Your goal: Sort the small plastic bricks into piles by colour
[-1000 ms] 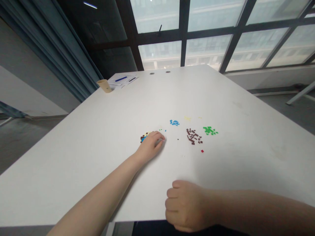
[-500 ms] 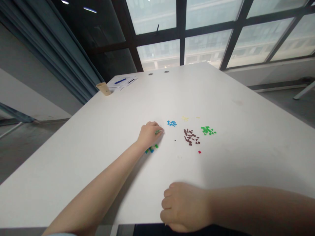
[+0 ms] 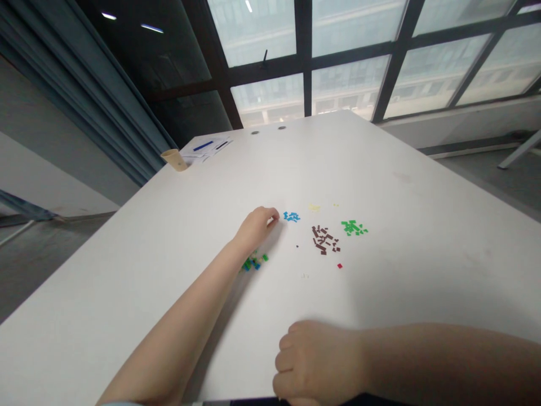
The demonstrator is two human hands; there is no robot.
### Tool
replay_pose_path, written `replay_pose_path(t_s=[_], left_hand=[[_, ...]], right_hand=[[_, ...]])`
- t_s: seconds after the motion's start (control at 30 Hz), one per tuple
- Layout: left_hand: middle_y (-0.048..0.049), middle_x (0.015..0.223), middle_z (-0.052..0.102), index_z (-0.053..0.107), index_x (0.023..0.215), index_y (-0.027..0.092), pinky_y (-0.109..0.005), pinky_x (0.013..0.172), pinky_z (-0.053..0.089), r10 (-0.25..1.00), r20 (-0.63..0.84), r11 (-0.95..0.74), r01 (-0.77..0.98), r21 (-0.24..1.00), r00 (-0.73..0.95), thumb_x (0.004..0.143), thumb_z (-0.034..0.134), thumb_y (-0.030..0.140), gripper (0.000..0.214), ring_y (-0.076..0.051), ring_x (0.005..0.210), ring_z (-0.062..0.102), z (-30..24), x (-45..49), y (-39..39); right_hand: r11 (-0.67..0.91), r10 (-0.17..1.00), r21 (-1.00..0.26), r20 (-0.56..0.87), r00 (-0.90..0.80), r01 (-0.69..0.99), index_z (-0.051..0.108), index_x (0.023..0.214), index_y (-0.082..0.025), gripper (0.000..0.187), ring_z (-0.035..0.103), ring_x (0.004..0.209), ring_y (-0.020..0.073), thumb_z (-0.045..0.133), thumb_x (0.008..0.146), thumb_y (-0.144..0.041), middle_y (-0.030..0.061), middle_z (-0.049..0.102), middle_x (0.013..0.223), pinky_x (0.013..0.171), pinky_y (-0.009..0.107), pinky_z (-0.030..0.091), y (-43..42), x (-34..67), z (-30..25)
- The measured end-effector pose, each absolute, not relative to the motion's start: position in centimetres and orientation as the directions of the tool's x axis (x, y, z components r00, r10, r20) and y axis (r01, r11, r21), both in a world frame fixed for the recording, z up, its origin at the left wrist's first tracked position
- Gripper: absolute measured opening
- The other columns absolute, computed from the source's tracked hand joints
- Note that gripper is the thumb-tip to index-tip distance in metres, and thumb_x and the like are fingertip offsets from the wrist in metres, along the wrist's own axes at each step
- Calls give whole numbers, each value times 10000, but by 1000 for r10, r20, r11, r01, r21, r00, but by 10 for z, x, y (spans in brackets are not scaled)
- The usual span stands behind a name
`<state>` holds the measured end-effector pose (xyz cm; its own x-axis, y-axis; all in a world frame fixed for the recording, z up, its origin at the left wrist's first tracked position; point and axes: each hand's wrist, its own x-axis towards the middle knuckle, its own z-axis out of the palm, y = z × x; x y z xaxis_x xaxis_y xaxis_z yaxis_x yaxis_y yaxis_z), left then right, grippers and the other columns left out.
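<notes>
My left hand (image 3: 258,223) reaches over the white table, its fingers curled and drawn together; whatever is between them, if anything, is hidden. Just right of its fingertips lies a small heap of blue pieces (image 3: 291,216). Beside the left forearm, and partly covered by it, is a mixed cluster of green, blue and pale pieces (image 3: 254,263). My right hand (image 3: 306,358) rests as a closed fist at the table's near edge, with nothing visible in it. Brown pieces (image 3: 323,241) lie scattered farther right of the left hand.
Green pieces (image 3: 353,228) lie right of the brown ones, and pale yellow bits (image 3: 314,208) sit behind. A red piece (image 3: 340,265) and a tiny dark bit (image 3: 297,246) lie apart. At the far left stand a paper cup (image 3: 174,160) and papers (image 3: 211,148) with a blue pen (image 3: 203,146).
My left hand has shifted slightly toward the blue pieces. Green seen at its fingers before no longer shows there, and more green shows in the mixed cluster. The right fist stays put.
</notes>
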<state>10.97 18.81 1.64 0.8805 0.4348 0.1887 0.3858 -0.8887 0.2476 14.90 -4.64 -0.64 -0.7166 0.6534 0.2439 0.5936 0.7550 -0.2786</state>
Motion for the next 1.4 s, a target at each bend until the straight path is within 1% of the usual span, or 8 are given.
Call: replay_pose_path(t_s=[0.1,0.3,0.47,1.03,1.13,1.2,1.3,1.4], left_hand=[[-60,847,638,608,874,172,-302,736,430,455,233,-880,394,265,860,793,452,192,177,-181,782,564,19,123,202],[-57,831,657,646,790,173,-283,764,430,443,162,-881,396,258,882,740,449,84,222,-177,795,578,0,136,216],[-63,866,651,641,852,173,-285,759,435,451,155,-878,406,254,879,748,443,102,235,-179,794,574,-9,135,215],[-35,835,625,634,805,187,-258,725,425,446,188,-879,389,274,875,737,474,122,186,-156,771,564,-9,142,210],[-47,841,622,623,832,166,-266,741,422,501,253,-855,426,297,828,752,470,143,174,-156,776,555,10,131,212],[-44,840,627,618,837,164,-271,737,422,592,312,-798,484,360,743,760,489,196,154,-156,757,552,25,117,213],[-39,836,636,621,825,172,-285,716,422,635,163,-743,539,397,755,764,490,259,168,-162,724,555,37,89,212],[-48,863,637,620,823,170,-295,711,423,630,25,-713,566,414,776,758,480,276,187,-171,735,556,32,67,209]], right_hand=[[758,651,-269,275,-707,594,515,682,-201,121,479,577,120,537,751,-299,-43,568,619,488,272,295,-46,150,-9],[751,660,-272,268,-702,602,504,686,-202,128,472,579,120,533,753,-306,-44,562,618,491,272,287,-45,150,-9],[751,658,-282,242,-713,597,513,693,-202,124,477,586,120,533,759,-305,-42,571,629,488,271,288,-45,151,-6],[754,656,-272,263,-707,598,523,699,-199,120,474,589,123,544,758,-301,-47,567,628,487,269,290,-46,152,-5],[754,656,-270,263,-707,599,524,695,-200,117,477,585,124,535,762,-295,-45,569,625,484,270,288,-46,152,-4],[753,656,-271,254,-710,599,522,687,-200,117,475,575,123,539,758,-291,-44,570,619,481,271,286,-46,151,-4],[755,654,-272,255,-712,596,518,684,-201,117,472,570,123,549,750,-291,-42,570,616,479,273,283,-47,151,-6],[759,650,-269,279,-707,593,513,685,-202,119,465,568,123,552,748,-294,-42,564,612,484,274,283,-47,150,-9]])
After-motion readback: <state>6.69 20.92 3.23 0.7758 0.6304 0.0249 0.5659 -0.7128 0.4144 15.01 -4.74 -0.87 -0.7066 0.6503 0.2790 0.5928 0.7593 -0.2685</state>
